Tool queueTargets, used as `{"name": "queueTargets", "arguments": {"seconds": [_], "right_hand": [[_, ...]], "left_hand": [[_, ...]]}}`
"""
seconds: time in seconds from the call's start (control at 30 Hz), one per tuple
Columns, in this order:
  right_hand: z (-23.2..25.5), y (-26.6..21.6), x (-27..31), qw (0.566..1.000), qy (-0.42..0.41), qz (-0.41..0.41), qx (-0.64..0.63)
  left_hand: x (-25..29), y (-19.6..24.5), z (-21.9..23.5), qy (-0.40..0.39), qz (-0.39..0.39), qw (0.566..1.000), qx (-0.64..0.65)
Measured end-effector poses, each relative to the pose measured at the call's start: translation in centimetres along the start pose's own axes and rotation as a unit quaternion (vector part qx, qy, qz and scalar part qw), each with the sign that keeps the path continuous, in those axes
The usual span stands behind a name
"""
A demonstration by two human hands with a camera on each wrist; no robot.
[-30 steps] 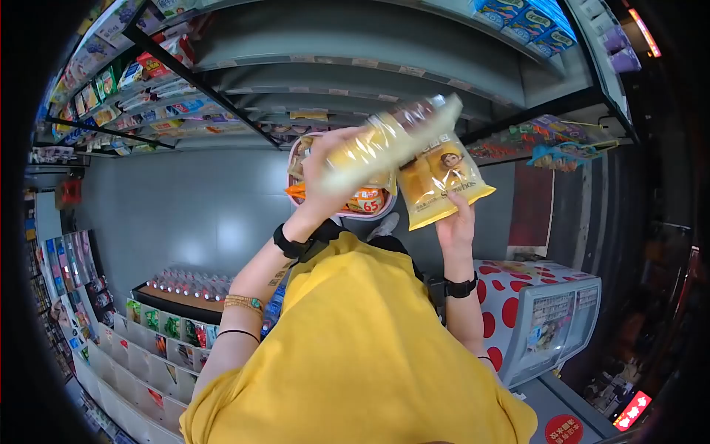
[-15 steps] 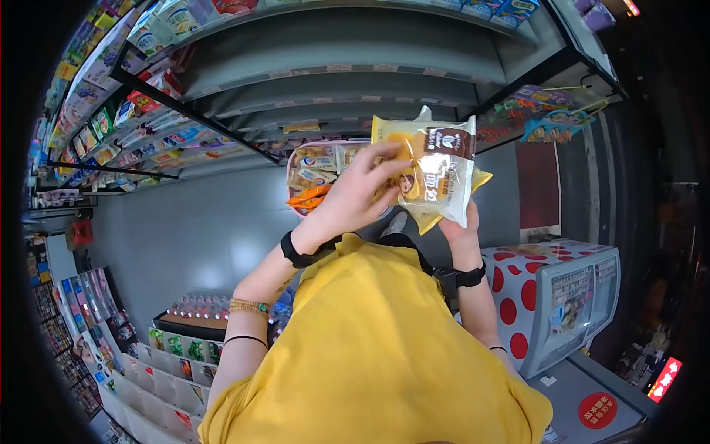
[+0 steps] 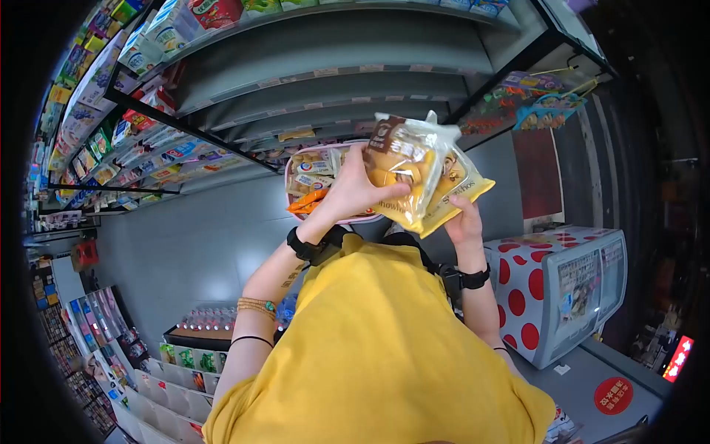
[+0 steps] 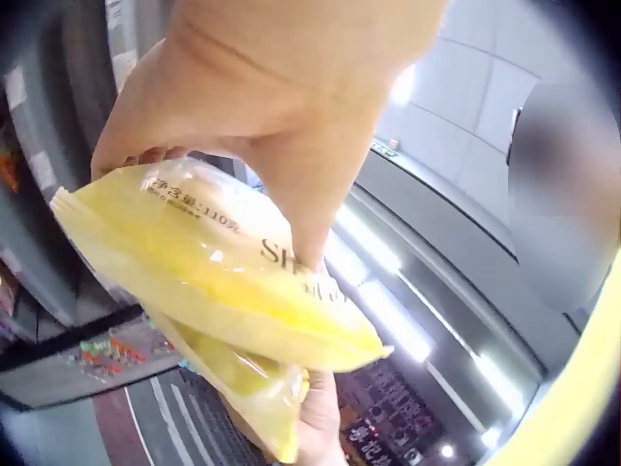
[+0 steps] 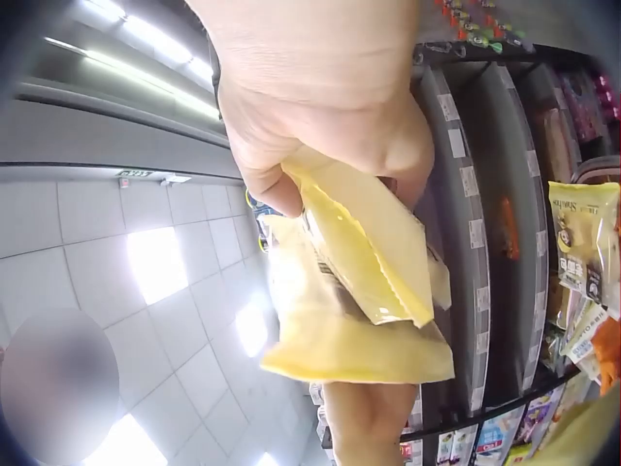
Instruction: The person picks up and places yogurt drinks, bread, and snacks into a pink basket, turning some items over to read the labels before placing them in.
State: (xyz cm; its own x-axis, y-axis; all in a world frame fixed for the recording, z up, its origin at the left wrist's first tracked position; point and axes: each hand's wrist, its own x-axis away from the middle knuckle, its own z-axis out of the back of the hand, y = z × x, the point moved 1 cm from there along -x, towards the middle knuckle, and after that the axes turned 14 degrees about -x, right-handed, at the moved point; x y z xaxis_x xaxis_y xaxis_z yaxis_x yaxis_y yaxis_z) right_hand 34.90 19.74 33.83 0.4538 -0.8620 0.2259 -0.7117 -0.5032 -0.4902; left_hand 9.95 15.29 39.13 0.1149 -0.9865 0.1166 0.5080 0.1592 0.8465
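My left hand (image 3: 352, 191) grips a clear-and-yellow packet of bread (image 3: 407, 152) by its side, thumb over the front. Behind it, my right hand (image 3: 465, 220) pinches a second yellow bread packet (image 3: 460, 185) at its lower edge. In the head view the two packets overlap, the left one in front. The left wrist view shows the first packet's printed lower end (image 4: 209, 238) under the left hand. From the right wrist, the second packet (image 5: 374, 233) sits between thumb and fingers.
A pink-rimmed basket (image 3: 287, 174) stands on the floor beyond my left hand, with several snack packets in it. Grey shelves (image 3: 333, 89) run across the front. A red-dotted freezer (image 3: 551, 296) is at my right. Bottles (image 3: 211, 318) stand at the left.
The left packet has come in front of the right one, turned face-up, then tilted over to the left. The right hand has kept its packet throughout.
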Motion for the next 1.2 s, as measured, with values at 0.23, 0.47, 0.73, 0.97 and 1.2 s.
{"name": "queueTargets", "arguments": {"seconds": [0.23, 0.47, 0.73, 0.97, 1.2], "right_hand": [[-0.2, 1.7, 0.6, 0.999, -0.024, 0.023, 0.018], [1.9, 2.6, 0.6, 0.997, -0.068, 0.024, 0.002], [2.6, 3.7, 0.5, 0.992, -0.1, -0.004, -0.07], [1.9, 3.9, -0.1, 0.995, -0.064, -0.018, -0.073], [-2.0, -0.2, -0.9, 0.982, -0.164, -0.032, 0.091]], "left_hand": [[0.1, -2.7, -3.0, -0.006, 0.08, 0.982, 0.169], [0.7, -2.4, -2.0, -0.013, 0.111, 0.93, 0.35], [0.8, -1.3, -4.1, 0.043, 0.111, 0.892, 0.436], [0.7, -1.0, -3.4, -0.152, 0.128, 0.778, 0.596], [0.4, -2.7, -2.1, -0.069, 0.082, 0.857, 0.504]]}}
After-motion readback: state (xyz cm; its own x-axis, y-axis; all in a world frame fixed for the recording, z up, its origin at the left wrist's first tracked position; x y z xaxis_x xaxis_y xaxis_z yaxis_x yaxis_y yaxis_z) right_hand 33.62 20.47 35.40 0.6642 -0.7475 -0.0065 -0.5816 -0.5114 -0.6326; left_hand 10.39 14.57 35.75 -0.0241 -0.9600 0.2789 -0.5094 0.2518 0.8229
